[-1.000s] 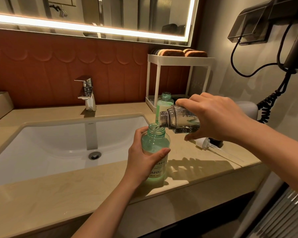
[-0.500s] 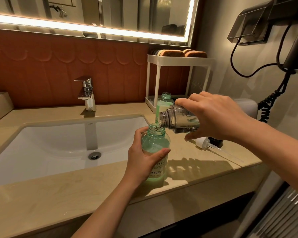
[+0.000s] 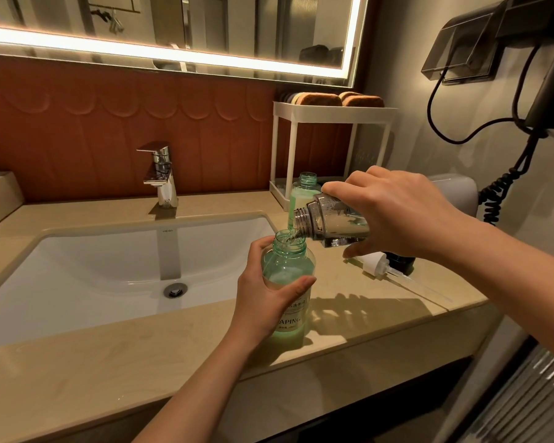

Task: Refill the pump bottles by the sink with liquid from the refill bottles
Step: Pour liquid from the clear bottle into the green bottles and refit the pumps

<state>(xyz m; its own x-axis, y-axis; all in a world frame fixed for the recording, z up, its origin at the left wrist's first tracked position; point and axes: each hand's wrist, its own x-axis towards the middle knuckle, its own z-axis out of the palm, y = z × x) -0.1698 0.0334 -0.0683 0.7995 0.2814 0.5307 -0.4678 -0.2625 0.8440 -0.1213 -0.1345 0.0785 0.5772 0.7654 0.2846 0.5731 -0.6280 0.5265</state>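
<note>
On the counter right of the sink (image 3: 77,282), the left hand (image 3: 263,302) wraps the green pump bottle (image 3: 288,289), steadying it upright, while the right hand (image 3: 394,212) grips the clear refill bottle (image 3: 333,220) tipped mouth-down over its neck, pouring.

Glossy chrome faucet (image 3: 161,177), translucent plastic bottle (image 3: 288,282)

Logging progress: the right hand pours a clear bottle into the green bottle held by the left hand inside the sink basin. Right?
No: the head view shows the green bottle standing on the counter beside the sink, not inside it. The rest holds.
</note>
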